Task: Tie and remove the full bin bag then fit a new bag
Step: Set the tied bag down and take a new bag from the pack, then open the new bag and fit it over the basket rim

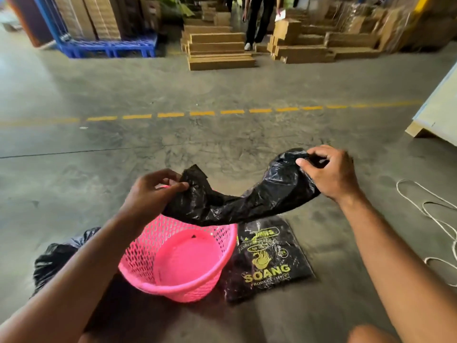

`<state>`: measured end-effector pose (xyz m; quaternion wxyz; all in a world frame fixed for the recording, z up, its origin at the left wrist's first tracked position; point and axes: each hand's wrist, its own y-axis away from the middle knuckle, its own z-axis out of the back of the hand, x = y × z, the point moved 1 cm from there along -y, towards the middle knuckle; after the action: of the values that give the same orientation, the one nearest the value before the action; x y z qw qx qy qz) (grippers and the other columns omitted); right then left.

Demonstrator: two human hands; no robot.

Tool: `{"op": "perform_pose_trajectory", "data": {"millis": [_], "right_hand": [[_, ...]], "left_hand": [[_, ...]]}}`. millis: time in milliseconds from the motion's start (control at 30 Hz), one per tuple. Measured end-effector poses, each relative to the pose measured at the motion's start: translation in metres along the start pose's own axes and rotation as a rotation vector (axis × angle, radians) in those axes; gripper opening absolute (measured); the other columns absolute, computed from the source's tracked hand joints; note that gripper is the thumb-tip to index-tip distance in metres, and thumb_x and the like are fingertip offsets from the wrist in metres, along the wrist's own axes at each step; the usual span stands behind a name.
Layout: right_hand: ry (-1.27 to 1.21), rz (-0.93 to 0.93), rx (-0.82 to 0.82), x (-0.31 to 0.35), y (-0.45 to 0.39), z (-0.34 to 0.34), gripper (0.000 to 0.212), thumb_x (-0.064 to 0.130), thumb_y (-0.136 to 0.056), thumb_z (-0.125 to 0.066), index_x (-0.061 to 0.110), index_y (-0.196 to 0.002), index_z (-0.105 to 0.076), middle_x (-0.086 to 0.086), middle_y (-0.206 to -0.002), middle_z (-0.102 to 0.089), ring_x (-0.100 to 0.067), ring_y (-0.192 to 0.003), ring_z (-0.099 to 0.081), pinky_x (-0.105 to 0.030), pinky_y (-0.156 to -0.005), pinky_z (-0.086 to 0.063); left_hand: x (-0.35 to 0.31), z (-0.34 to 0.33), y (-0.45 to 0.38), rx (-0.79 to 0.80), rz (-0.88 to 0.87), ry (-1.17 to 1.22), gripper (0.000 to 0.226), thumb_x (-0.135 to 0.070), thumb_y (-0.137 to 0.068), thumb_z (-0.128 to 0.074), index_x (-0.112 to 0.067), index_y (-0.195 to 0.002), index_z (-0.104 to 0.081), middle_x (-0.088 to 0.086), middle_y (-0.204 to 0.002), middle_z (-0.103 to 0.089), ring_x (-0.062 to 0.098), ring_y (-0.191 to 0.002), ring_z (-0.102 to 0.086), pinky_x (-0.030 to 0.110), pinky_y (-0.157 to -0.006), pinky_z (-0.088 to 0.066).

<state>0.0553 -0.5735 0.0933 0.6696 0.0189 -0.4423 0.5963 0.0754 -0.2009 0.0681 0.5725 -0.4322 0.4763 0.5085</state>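
Note:
A pink mesh bin [138, 258] stands on the concrete floor with no bag inside it. Above its far rim I hold a new black bag [244, 201], still bunched and sagging in the middle. My left hand [153, 191] pinches one corner of it. My right hand [331, 172] grips the other end, higher and to the right. A tied full black bag [57, 258] lies on the floor left of the bin, partly hidden by my left forearm.
A black pack of bin bags [267, 261] with yellow print lies flat right of the bin. White rope [435, 214] is looped on the floor at the right. Cardboard stacks [220, 50], a blue pallet [111, 47] and a standing person [259, 18] are far ahead.

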Motion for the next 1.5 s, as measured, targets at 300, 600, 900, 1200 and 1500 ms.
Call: {"op": "perform_pose_trajectory", "data": {"millis": [300,600,900,1200,1500], "right_hand": [[-0.107,0.229,-0.024,0.101,-0.031,-0.051,0.018,0.025,-0.083,-0.068,0.008,-0.09,-0.072,-0.008,-0.094,-0.069,-0.025,-0.089,-0.065,-0.028,-0.079,-0.046],[-0.406,0.078,-0.049,0.13,-0.042,-0.077,0.025,0.027,-0.091,-0.063,0.005,-0.08,-0.06,0.002,-0.068,-0.06,-0.005,-0.064,-0.052,-0.031,-0.065,-0.044],[-1.034,-0.407,0.185,0.163,-0.032,-0.106,0.009,0.014,-0.094,-0.058,0.015,-0.093,-0.068,-0.017,-0.095,-0.07,-0.029,-0.081,-0.067,-0.05,-0.075,-0.058],[-1.056,-0.515,0.186,0.173,-0.002,-0.157,0.015,0.009,-0.096,-0.059,0.012,-0.083,-0.066,-0.013,-0.088,-0.067,-0.026,-0.089,-0.061,-0.039,-0.08,-0.049],[-0.872,-0.493,0.057,0.121,0.012,-0.179,0.016,0.006,-0.084,-0.058,0.018,-0.074,-0.058,0.001,-0.073,-0.059,-0.015,-0.07,-0.052,-0.026,-0.061,-0.041]], "left_hand": [[-0.017,0.102,-0.003,-0.335,-0.192,-0.615,0.011,-0.026,-0.093,-0.069,-0.028,-0.103,-0.073,0.003,-0.081,-0.072,0.024,-0.075,-0.072,0.033,-0.065,-0.053],[-0.002,0.139,0.003,-0.478,-0.222,-0.027,0.009,-0.026,-0.09,-0.064,-0.028,-0.085,-0.071,0.003,-0.083,-0.071,0.015,-0.074,-0.064,0.024,-0.065,-0.049],[-0.045,0.131,-0.01,-0.292,-0.086,0.804,0.009,-0.022,-0.098,-0.055,-0.016,-0.096,-0.061,0.011,-0.093,-0.061,0.025,-0.079,-0.065,0.032,-0.064,-0.057],[-0.017,0.092,-0.025,-0.32,0.144,0.811,0.029,-0.025,-0.086,-0.058,-0.004,-0.106,-0.06,0.017,-0.093,-0.062,0.031,-0.082,-0.064,0.039,-0.078,-0.056],[0.03,0.089,-0.029,-0.404,0.16,0.718,0.033,-0.016,-0.063,-0.065,-0.005,-0.094,-0.065,0.02,-0.096,-0.063,0.03,-0.085,-0.061,0.043,-0.086,-0.051]]}}
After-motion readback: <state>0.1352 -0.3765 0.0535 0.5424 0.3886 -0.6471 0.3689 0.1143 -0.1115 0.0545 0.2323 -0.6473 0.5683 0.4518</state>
